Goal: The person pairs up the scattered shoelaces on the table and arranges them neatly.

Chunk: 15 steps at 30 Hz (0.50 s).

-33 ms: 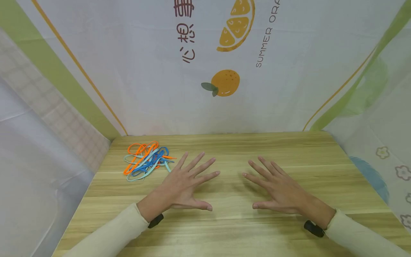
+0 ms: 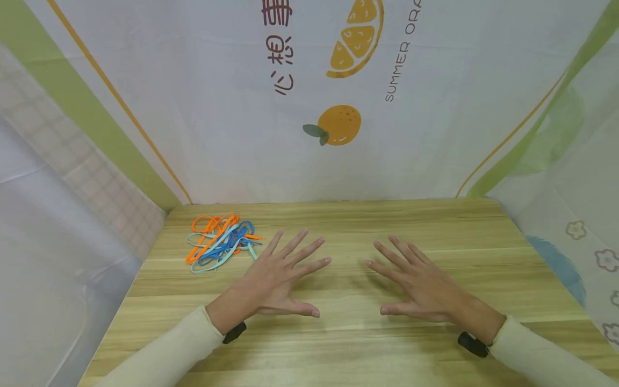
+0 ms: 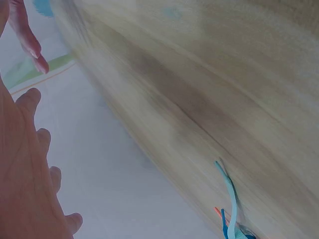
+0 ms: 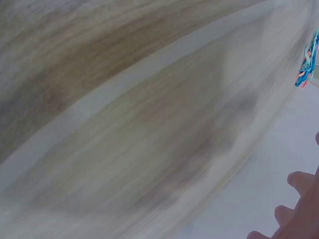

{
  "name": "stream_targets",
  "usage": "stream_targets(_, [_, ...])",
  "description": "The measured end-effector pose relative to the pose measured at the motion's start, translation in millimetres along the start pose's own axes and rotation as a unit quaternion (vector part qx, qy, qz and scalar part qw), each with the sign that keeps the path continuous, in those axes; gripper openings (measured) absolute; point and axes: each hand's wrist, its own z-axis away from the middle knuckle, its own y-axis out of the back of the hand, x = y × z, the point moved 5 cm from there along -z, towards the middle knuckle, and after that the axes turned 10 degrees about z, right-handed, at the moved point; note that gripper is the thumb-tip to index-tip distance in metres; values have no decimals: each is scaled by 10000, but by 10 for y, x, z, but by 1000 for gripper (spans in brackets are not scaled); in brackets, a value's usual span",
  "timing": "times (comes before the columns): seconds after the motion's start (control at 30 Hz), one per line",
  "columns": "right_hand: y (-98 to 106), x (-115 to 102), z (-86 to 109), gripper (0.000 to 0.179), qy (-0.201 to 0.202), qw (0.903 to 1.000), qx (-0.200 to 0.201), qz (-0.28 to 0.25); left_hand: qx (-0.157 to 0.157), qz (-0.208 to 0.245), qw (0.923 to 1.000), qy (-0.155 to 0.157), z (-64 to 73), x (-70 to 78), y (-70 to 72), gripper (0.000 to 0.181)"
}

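Observation:
A tangled pile of flat shoelaces [image 2: 222,244], in orange, blue and pale mint, lies at the back left of the wooden table [image 2: 348,344]. My left hand [image 2: 275,282] is spread palm down just right of the pile, its fingers straight and holding nothing. One mint lace end [image 3: 232,199] shows in the left wrist view, apart from the fingers. Across from it, my right hand [image 2: 420,285] is spread in the same way over the right half of the table, with nothing in it. The right wrist view catches the laces [image 4: 308,59] far off at its upper right edge.
A white cloth [image 2: 242,156] printed with oranges and lettering hangs behind the table's back edge. More cloth hangs along the left [image 2: 72,226] and right [image 2: 570,204] sides. Dark bands [image 2: 474,344] sit at both wrists.

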Motion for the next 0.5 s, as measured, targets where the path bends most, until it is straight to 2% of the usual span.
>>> stream_targets(0.27, [-17,31,-52,103,-78,9998,-40,-169,-14,6,10000,23,-3,9,26,101])
stream_targets(0.5, [-11,31,-138,106,-221,9992,-141,-316,-121,-14,9998,150,-20,15,42,101])
